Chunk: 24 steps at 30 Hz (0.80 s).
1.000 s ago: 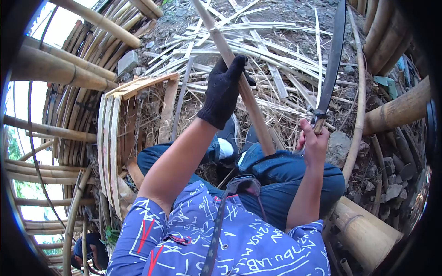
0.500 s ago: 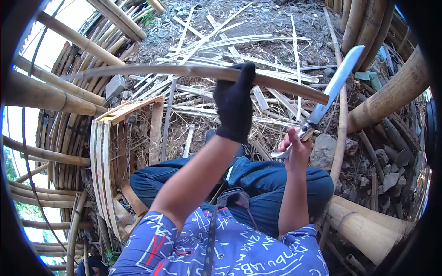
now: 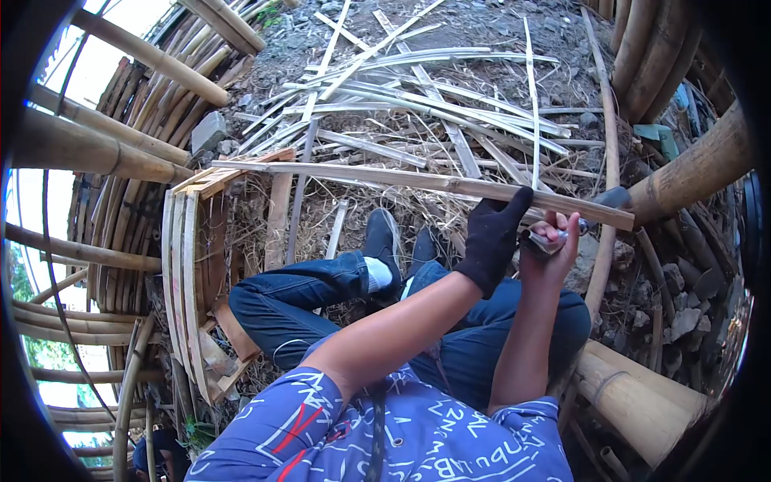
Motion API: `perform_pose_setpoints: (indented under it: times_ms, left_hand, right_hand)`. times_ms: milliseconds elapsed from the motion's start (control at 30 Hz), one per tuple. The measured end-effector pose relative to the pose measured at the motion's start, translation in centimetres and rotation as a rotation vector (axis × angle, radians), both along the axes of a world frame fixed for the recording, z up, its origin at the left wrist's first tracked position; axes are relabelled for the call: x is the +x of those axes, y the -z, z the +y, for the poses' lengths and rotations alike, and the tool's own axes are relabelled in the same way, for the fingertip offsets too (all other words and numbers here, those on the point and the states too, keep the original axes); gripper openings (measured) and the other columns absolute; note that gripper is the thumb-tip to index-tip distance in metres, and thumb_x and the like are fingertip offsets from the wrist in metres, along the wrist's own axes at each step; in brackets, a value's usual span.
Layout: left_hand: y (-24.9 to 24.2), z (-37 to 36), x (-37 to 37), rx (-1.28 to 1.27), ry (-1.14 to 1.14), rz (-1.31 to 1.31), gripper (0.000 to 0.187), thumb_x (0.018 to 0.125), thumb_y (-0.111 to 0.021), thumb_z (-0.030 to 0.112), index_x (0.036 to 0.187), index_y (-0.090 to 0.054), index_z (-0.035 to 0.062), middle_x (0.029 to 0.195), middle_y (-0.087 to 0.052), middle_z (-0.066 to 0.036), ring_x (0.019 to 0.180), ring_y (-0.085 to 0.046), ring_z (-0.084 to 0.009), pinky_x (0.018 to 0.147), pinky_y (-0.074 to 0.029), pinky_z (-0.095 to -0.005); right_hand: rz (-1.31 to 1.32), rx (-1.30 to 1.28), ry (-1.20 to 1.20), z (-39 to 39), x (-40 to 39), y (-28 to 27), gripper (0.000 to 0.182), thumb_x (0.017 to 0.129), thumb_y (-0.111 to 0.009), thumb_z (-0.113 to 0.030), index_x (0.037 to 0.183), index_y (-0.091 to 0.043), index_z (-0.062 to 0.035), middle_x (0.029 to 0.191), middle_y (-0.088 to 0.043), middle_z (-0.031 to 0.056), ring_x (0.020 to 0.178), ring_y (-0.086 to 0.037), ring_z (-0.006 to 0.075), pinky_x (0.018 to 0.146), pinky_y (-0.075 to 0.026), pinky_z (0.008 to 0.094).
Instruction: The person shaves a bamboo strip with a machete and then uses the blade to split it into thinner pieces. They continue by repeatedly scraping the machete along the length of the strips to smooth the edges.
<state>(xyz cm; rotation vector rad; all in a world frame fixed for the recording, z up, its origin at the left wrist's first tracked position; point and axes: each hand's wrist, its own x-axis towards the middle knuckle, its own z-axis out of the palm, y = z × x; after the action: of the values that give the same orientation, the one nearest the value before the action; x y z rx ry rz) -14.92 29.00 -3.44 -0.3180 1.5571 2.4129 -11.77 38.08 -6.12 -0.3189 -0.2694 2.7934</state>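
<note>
My left hand, in a black glove, is closed around a long split bamboo strip near its right end. The strip lies nearly level across the view, above my crossed legs, its thin end reaching left over a wooden crate-like frame. My bare right hand grips the handle of a large knife just below the strip's right end. Most of the blade is foreshortened or hidden behind the strip; its rounded end shows beyond it.
Many thin bamboo strips lie scattered on the ground ahead. Thick bamboo poles stand at the left, and more poles at the right. A cut bamboo log lies beside my right knee. Stones and rubble are at the right.
My left hand has moved right and down with the bamboo strip, toward my right hand. The knife has turned from pointing up with its blade fully showing to pointing away, behind the strip.
</note>
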Motion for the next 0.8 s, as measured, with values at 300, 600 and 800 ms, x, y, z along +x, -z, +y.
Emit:
perform_pose_setpoints:
  times_ms: [300,600,800]
  left_hand:
    - [1.8,-4.0,0.4,-0.444,0.412,0.440,0.037,0.091,-0.058,0.026,0.111,-0.058,-0.0049,0.100,-0.066,-0.013,0.088,-0.061,-0.0152,0.078,-0.048,-0.0293]
    - [-7.6,-12.1,2.5,-0.974,0.647,0.389,0.032,0.080,-0.070,0.033,0.071,-0.064,0.0027,0.063,-0.062,-0.012,0.056,-0.062,-0.0238,0.055,-0.049,-0.0327]
    - [-8.4,-10.4,3.8,-1.029,1.053,0.832,0.029,0.078,-0.069,0.033,0.082,-0.062,0.0050,0.074,-0.064,-0.013,0.068,-0.063,-0.0321,0.063,-0.049,-0.0408]
  right_hand:
    - [-0.079,0.045,0.120,1.2,-0.9,1.9,0.022,0.091,-0.061,-0.026,0.076,-0.050,-0.0144,0.089,-0.066,0.0107,0.055,-0.054,0.0059,0.056,-0.044,0.0237]
    - [-0.292,0.087,0.208,0.6,-1.6,2.5,0.026,0.084,-0.069,-0.025,0.070,-0.050,-0.0161,0.087,-0.065,0.0079,0.057,-0.049,0.0063,0.062,-0.043,0.0258]
    - [-0.352,0.137,0.185,0.5,-1.9,3.4,0.027,0.085,-0.069,-0.025,0.069,-0.049,-0.0149,0.083,-0.063,0.0073,0.057,-0.051,0.0071,0.061,-0.044,0.0258]
